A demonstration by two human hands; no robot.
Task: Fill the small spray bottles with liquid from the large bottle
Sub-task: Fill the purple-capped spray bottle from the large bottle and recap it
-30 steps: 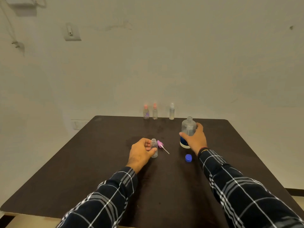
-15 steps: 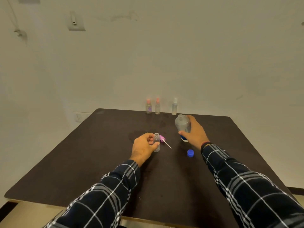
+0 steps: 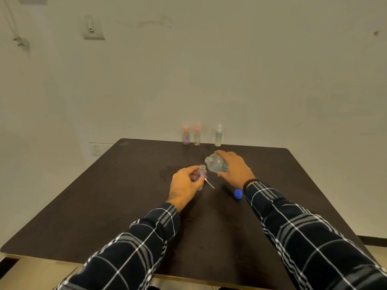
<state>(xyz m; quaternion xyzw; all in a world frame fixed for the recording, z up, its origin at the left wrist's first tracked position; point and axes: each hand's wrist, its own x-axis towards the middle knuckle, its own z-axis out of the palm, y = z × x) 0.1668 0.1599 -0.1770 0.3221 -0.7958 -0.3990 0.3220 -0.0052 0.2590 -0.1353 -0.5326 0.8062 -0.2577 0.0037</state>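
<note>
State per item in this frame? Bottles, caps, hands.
small spray bottle: upright, open-necked, held by left hand.
large bottle: uncapped, tilted toward the small one, gripped by right hand.
blue cap: off, lying on table.
pink sprayer head: off, lying on table.
three back bottles: capped, upright.

A plain off-white wall is filling the upper half of the view under soft, even light; a pale switch plate is sitting high on it at the left; a thin cable is hanging near the left edge. A dark brown table with rounded corners is reaching back to the wall; a socket is showing low beside its far left corner; a dark skirting is running along the wall's foot at the right.
</note>
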